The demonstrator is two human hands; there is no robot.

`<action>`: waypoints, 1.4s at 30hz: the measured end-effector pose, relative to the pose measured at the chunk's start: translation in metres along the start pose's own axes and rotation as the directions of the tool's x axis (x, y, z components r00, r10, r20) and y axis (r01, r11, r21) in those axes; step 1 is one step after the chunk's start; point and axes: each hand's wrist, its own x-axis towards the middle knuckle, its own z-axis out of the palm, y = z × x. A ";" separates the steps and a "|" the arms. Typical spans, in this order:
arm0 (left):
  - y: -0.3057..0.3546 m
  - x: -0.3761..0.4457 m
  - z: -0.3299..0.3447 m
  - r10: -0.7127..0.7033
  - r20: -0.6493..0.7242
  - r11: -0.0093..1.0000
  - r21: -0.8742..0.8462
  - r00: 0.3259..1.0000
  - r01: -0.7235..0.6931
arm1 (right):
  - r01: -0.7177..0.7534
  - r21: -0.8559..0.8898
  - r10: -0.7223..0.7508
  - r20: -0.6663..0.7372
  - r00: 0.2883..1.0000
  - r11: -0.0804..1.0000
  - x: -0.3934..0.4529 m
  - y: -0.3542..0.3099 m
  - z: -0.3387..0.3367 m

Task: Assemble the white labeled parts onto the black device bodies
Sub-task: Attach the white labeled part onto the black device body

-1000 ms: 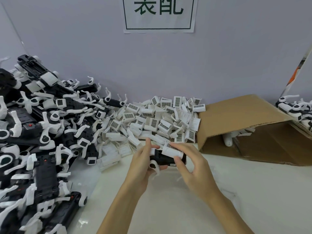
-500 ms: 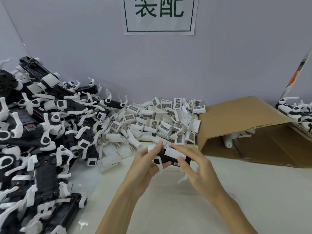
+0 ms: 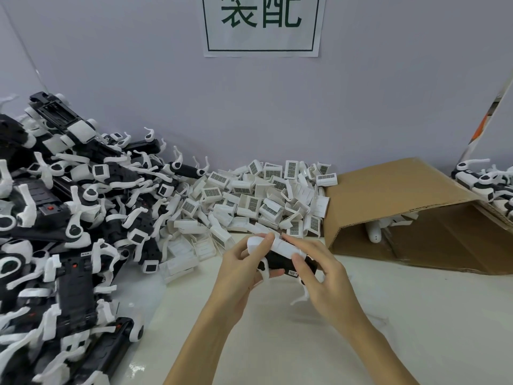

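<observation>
A black device body (image 3: 279, 262) with white arms is held above the table in front of me. My left hand (image 3: 241, 269) grips its left end, thumb on top. My right hand (image 3: 319, 273) holds its right side, with the fingers pressing a white labeled part (image 3: 283, 245) that lies along the top of the body. A heap of loose white labeled parts (image 3: 258, 201) with barcode stickers lies just behind my hands. A big pile of black device bodies (image 3: 69, 232) fills the left side.
A tipped brown cardboard box (image 3: 410, 215) lies open at the right, with a white piece inside. More black and white devices (image 3: 488, 184) sit at the far right. A sign (image 3: 262, 23) hangs on the grey wall. The white tabletop (image 3: 277, 343) lies under my forearms.
Both hands have lifted the device slightly and turned it. The white part now lies flatter along the top of the black body, with my right fingers over it.
</observation>
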 end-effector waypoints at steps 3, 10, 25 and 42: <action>-0.003 0.001 0.000 0.028 -0.024 1.000 0.004 0.999 -0.028 | 0.028 -0.023 -0.027 0.041 0.999 0.999 0.001 -0.003 -0.002; -0.004 0.004 -0.005 0.065 -0.031 0.992 0.114 0.997 -0.061 | 0.012 -0.051 -0.006 0.108 0.994 0.999 0.000 -0.004 -0.006; -0.008 0.002 -0.003 0.404 0.171 0.887 0.165 0.899 -0.430 | -0.493 0.520 0.429 0.248 0.869 0.698 0.005 -0.010 -0.017; -0.014 0.004 0.000 0.387 0.093 0.816 0.430 0.917 -0.388 | -0.222 0.392 0.264 -0.057 0.963 0.893 0.000 -0.010 -0.011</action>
